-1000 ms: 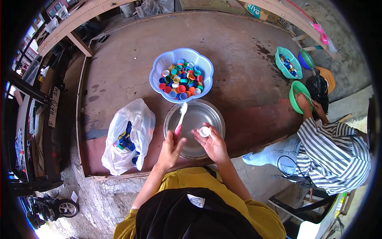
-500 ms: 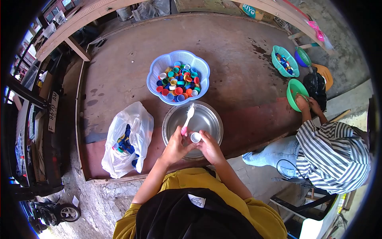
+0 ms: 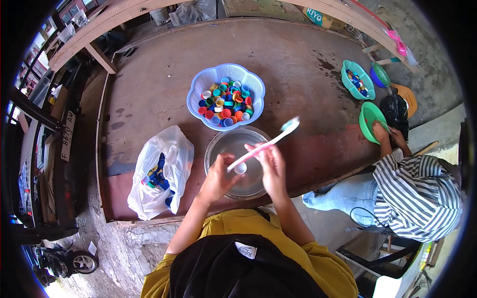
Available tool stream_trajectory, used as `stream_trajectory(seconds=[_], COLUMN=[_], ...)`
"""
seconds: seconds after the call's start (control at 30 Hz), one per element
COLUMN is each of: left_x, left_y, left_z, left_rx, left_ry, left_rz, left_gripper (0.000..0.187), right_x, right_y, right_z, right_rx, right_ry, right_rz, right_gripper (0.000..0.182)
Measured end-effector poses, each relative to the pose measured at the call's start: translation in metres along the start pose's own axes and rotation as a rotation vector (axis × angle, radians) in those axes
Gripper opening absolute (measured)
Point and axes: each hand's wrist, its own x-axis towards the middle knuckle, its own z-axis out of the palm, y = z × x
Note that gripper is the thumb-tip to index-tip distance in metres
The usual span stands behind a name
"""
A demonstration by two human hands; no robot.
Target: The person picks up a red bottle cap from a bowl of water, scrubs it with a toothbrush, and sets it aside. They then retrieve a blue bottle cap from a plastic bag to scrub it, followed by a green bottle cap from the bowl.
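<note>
A white bottle cap point(image 3: 240, 168) is at the fingertips of my left hand point(image 3: 216, 180), which is closed on it. My right hand point(image 3: 272, 166) grips a white-and-pink toothbrush point(image 3: 266, 145) by its handle, bristles pointing up and to the right. Both hands are over a round metal basin point(image 3: 212, 147), whose near side they partly cover. Just beyond the basin stands a lavender plastic basket point(image 3: 195, 84) holding many coloured bottle caps point(image 3: 229, 102). To the left, a translucent plastic bag point(image 3: 174, 144) contains more caps point(image 3: 158, 175), mostly blue.
On the right, a person in a striped shirt point(image 3: 420, 196) has both hands at a green bowl point(image 3: 365, 119). Behind it are a teal basket point(image 3: 348, 82) of caps and a black plastic bag point(image 3: 395, 110). A wooden beam point(image 3: 134, 19) spans the far side of the brown tabletop point(image 3: 149, 74).
The toothbrush has passed from my left hand to my right and now slants up to the right. The white cap has gone from my right hand to my left.
</note>
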Motion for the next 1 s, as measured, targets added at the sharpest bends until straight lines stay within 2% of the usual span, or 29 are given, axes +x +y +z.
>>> stream_trajectory(seconds=[0.07, 0.17, 0.2, 0.3, 0.4, 0.6, 0.63, 0.73, 0.77, 0.87, 1.0], left_x=[-0.002, 0.001, 0.001, 0.004, 0.003, 0.002, 0.003, 0.005, 0.006, 0.006, 0.004], left_y=[-0.005, -0.010, -0.012, -0.015, -0.014, -0.016, -0.018, -0.018, -0.015, -0.011, -0.009], left_z=[-0.004, -0.007, -0.009, -0.011, -0.010, -0.013, -0.011, -0.009, -0.011, -0.014, -0.012], left_rx=[0.036, 0.119, 0.160, 0.159, 0.056, 0.066, 0.082, 0.113, 0.112, 0.109, 0.058], left_ry=[0.049, 0.151, 0.178, 0.218, 0.266, 0.200, 0.199, 0.196, 0.187, 0.165, 0.127], left_rz=[0.013, 0.173, 0.233, 0.200, 0.093, 0.088, 0.096, 0.107, 0.102, 0.103, 0.075], left_gripper=[0.055, 0.041, 0.038, 0.034, 0.035, 0.036, 0.036, 0.036, 0.036, 0.036, 0.036], right_x=[0.004, 0.003, 0.003, -0.016, -0.032, -0.044, -0.043, -0.046, -0.048, -0.049, -0.050], right_y=[-0.012, -0.027, -0.021, -0.023, -0.018, -0.004, -0.006, -0.006, -0.005, 0.004, -0.003], right_z=[-0.009, -0.027, -0.026, -0.027, -0.027, -0.046, -0.047, -0.041, -0.041, -0.048, -0.049], right_rx=[0.017, -0.338, -0.552, -0.775, -0.854, -1.046, -1.143, -1.108, -1.050, -1.069, -0.910], right_ry=[0.046, -0.081, -0.095, -0.232, -0.227, -0.287, -0.229, -0.148, -0.139, -0.197, -0.019], right_rz=[0.018, 0.151, -0.048, -0.134, -0.214, -0.072, -0.140, -0.223, -0.188, -0.189, -0.232], right_gripper=[0.028, 0.030, 0.024, 0.030, 0.026, 0.024, 0.026, 0.027, 0.027, 0.026, 0.025])
